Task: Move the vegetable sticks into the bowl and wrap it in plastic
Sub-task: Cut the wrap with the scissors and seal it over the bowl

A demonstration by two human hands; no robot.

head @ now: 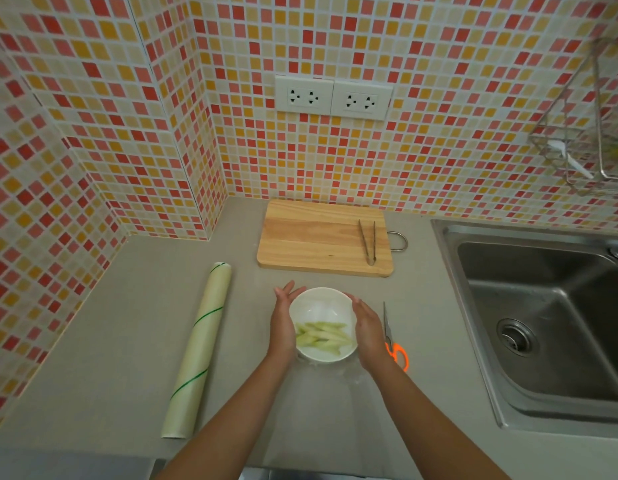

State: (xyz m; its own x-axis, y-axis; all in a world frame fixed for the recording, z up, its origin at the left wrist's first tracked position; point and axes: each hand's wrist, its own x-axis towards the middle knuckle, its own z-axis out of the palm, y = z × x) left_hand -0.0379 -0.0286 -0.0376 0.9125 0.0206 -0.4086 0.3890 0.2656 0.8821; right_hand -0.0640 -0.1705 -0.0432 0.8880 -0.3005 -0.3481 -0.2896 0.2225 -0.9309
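Note:
A white bowl [321, 306] sits on the grey counter and holds several pale green vegetable sticks [323, 334]. My left hand [283, 320] lies flat against the bowl's left side with straight fingers. My right hand [368, 327] presses its right side the same way. A sheet of clear plastic film [321, 393] lies over the counter in front of the bowl; whether it covers the bowl's top I cannot tell. The plastic wrap roll [200, 348] lies to the left.
A wooden cutting board [318, 237] with metal tongs [368, 242] on it lies behind the bowl. Orange-handled scissors [394, 344] lie just right of my right hand. A steel sink [543, 323] is at the right, and a wire rack [584, 133] hangs on the tiled wall.

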